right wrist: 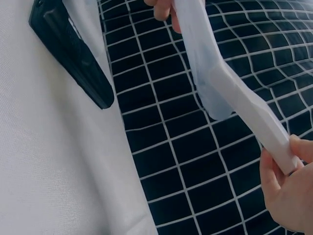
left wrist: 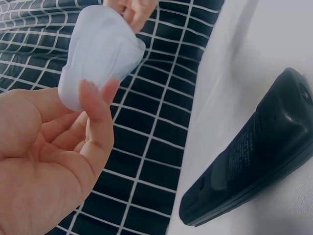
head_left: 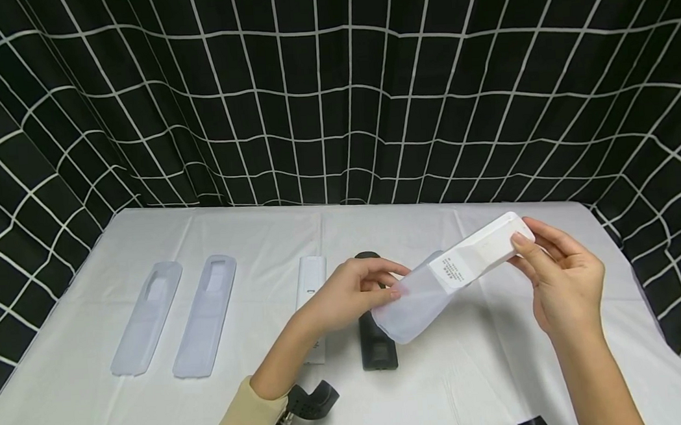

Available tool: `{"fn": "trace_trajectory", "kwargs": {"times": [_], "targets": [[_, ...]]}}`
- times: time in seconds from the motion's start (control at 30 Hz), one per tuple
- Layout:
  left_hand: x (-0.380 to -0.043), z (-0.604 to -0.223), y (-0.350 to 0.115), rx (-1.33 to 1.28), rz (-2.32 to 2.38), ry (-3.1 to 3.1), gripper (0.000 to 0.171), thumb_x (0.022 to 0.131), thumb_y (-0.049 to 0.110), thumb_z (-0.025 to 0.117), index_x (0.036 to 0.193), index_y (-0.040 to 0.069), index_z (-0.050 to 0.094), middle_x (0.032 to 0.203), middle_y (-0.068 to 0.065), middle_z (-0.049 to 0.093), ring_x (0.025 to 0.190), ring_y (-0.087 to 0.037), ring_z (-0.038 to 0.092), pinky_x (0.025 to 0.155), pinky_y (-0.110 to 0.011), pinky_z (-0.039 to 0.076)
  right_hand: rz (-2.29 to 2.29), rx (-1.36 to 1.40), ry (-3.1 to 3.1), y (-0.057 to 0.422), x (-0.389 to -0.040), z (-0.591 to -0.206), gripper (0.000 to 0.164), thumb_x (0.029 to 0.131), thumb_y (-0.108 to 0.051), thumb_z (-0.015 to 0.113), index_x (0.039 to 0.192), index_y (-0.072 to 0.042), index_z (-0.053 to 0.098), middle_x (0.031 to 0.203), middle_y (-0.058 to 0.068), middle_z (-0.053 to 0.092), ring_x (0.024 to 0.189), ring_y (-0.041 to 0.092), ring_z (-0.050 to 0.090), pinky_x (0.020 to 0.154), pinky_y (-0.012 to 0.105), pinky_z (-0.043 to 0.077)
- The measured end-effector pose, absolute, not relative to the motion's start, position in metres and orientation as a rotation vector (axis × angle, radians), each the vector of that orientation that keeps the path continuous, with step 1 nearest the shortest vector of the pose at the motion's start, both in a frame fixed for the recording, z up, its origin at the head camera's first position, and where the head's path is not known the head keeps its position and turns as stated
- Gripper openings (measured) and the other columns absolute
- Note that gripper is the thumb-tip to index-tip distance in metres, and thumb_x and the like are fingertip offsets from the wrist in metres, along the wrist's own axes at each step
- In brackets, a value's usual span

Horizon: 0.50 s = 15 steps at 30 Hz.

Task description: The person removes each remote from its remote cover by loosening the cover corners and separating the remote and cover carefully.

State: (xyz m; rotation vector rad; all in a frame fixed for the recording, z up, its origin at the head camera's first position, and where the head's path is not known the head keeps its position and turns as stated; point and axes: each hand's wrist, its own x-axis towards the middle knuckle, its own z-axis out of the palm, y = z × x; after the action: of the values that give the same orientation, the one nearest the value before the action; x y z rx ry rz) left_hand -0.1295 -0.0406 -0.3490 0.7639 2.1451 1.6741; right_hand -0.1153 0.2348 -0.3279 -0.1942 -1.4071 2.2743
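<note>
My left hand (head_left: 348, 293) pinches the closed end of a translucent silicone remote cover (head_left: 411, 309) between thumb and fingers. From the upper right, a white remote control (head_left: 483, 246) reaches partly into this cover, its printed label near the cover's mouth. My right hand (head_left: 569, 276) grips the remote's outer end, thumb on the face towards me. Both are held tilted above the table. In the right wrist view, the cover (right wrist: 208, 73) hangs loosely around part of the white remote (right wrist: 249, 107). A black remote (head_left: 378, 350) lies below my left hand, partly hidden by it.
Another white remote (head_left: 312, 273) lies behind my left forearm, partly covered. Two more translucent covers (head_left: 148, 315) lie side by side at the left of the white-clothed table (head_left: 259, 230). A black curtain with white grid lines (head_left: 334, 109) surrounds the table's back and sides.
</note>
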Motion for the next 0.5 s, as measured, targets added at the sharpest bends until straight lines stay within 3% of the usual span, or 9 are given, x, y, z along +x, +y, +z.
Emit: {"fn": "trace_trajectory", "kwargs": {"times": [0.5], "targets": [[-0.1285, -0.3480, -0.0421, 0.778, 1.658, 2.161, 0.032, 0.096, 0.004, 0.064, 0.127, 0.002, 0.066, 0.113, -0.014, 0.070, 0.090, -0.007, 0.066, 0.076, -0.018, 0.056, 2.316, -0.207, -1.356, 0.2397, -0.1166, -0.3276, 0.034, 0.081, 0.019, 0.071, 0.113, 0.011, 0.069, 0.099, 0.017, 0.069, 0.086, 0.022, 0.071, 0.070, 0.033, 0.062]]}}
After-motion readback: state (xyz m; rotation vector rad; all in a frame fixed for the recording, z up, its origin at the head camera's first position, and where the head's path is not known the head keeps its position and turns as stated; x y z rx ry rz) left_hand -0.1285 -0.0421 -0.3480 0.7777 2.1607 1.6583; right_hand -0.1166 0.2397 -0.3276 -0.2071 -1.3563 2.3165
